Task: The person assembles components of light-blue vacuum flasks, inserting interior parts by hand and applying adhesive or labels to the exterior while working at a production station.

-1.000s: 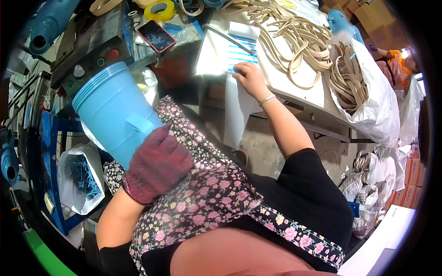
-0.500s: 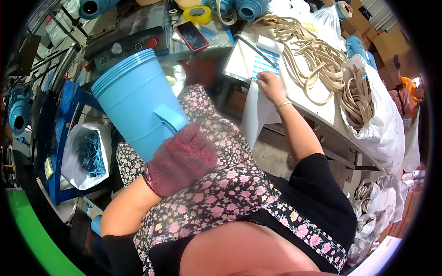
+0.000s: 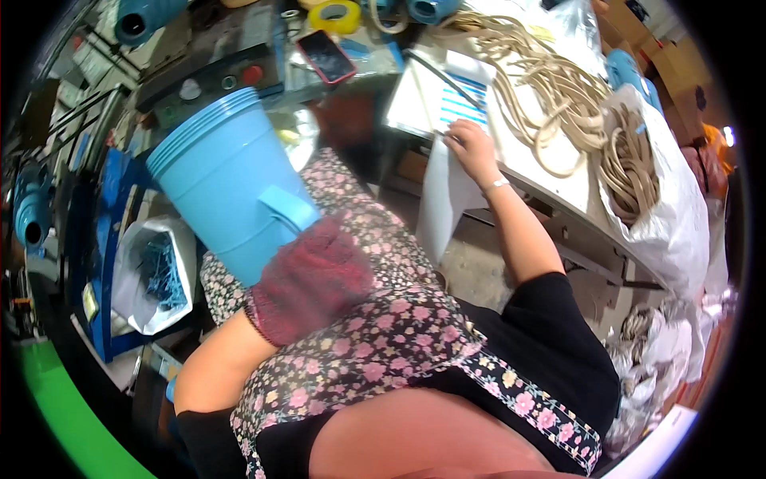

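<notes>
A light-blue plastic bucket (image 3: 219,176) with a ridged rim and a loop handle leans tilted across my lap. My left hand (image 3: 311,279), in a dark red knitted glove, is closed against its lower end beside the handle; the fingertips are mostly hidden. My bare right hand (image 3: 472,150) is at the front edge of the white table, thumb and fingers pinched at a sheet of blue-striped labels (image 3: 464,94). Below that hand, the sheet's pale backing (image 3: 437,203) hangs over the edge. A dark bar (image 3: 443,78) lies across the label sheet.
Tan straps (image 3: 550,100) pile up on the white table, with more in a white sack (image 3: 670,199) at right. A phone (image 3: 325,56) and yellow tape (image 3: 335,16) lie ahead. Left of the bucket stands a white bag (image 3: 132,275) of blue plastic pieces.
The bucket and gloved left hand appear slightly further left, along with a small shift of the whole view. My right hand stays at the label sheet, its fingers slightly lower at the table edge.
</notes>
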### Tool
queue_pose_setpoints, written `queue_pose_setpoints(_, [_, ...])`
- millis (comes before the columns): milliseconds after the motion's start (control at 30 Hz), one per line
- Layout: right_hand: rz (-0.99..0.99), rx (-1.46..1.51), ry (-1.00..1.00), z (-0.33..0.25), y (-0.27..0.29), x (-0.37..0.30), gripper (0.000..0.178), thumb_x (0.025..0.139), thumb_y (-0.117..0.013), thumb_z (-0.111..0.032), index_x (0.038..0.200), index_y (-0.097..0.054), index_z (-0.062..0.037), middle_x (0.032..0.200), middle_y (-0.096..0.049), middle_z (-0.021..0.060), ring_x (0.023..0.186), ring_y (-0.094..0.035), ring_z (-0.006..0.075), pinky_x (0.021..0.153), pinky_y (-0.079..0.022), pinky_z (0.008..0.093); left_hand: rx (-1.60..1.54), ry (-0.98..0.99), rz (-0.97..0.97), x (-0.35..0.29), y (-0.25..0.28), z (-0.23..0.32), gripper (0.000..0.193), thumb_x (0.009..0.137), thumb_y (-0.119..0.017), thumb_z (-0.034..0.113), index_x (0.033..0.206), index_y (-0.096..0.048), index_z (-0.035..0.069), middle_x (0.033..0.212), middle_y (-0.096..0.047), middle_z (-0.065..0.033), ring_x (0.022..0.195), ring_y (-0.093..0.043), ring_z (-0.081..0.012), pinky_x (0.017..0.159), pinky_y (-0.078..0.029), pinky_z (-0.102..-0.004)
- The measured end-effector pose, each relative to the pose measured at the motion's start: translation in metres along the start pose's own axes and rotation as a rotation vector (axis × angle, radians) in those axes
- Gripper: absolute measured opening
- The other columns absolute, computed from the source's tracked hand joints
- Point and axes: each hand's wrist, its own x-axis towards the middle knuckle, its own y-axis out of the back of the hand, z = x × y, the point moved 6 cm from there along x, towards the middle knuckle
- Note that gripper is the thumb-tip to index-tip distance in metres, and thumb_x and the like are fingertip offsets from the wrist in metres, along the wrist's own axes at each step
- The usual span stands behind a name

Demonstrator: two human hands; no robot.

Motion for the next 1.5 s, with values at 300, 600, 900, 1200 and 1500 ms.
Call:
queue_pose_setpoints(300, [-0.303,0.975,0.376,-0.25,0.048,0.042,0.03,0.092,-0.054,0.001,0.121,-0.051,-0.0004,0.096,-0.06,0.0025,0.085,-0.056,0.0086,0.073,-0.047,0.0235,-0.124,0.037,0.076,0.0,-0.009,-0.001,0.016,0.074,-0.055,0.02,0.081,-0.067,0.013,0.09,-0.064,-0.0021,0.094,-0.06,-0.021,0.1,-0.044,-0.0414])
queue_pose_setpoints(600, [-0.333,0.748,0.469,-0.343,-0.01,0.067,0.057,0.073,-0.081,-0.023,0.116,-0.047,-0.0052,0.073,-0.06,0.0053,0.067,-0.06,0.017,0.063,-0.048,0.0299,-0.189,0.148,0.048,-0.044,-0.057,-0.009,0.02,0.076,-0.054,0.018,0.091,-0.066,0.01,0.09,-0.062,-0.008,0.095,-0.06,-0.024,0.097,-0.046,-0.0415])
queue_pose_setpoints(900, [-0.606,0.526,0.706,-0.383,-0.034,0.03,0.082,0.064,-0.083,-0.026,0.132,-0.045,-0.0037,0.12,-0.053,0.0191,0.104,-0.058,0.0353,0.092,-0.047,0.0378,-0.178,0.641,0.322,-0.2,0.007,-0.119,0.021,0.08,-0.054,0.015,0.096,-0.064,0.006,0.095,-0.062,-0.0124,0.096,-0.06,-0.0273,0.095,-0.047,-0.0419])
queue_pose_setpoints(1200, [-0.792,1.528,-0.501,-0.31,-0.07,0.066,0.06,0.075,-0.066,-0.036,0.123,-0.048,-0.0047,0.103,-0.061,0.0109,0.087,-0.063,0.0229,0.062,-0.055,0.0341,0.317,1.441,0.625,-0.451,0.105,-0.306,0.022,0.083,-0.054,0.011,0.102,-0.062,0.002,0.1,-0.062,-0.0168,0.098,-0.061,-0.0307,0.092,-0.048,-0.0423])
queue_pose_setpoints(1500, [-0.505,1.253,-0.148,-0.37,-0.074,0.188,0.056,0.081,-0.061,-0.026,0.128,-0.043,-0.0024,0.107,-0.06,0.0132,0.088,-0.062,0.0241,0.064,-0.055,0.0344,0.433,1.577,0.896,-0.504,0.098,-0.095,0.024,0.087,-0.055,0.008,0.108,-0.06,-0.002,0.104,-0.062,-0.0212,0.099,-0.061,-0.0341,0.09,-0.049,-0.0427])
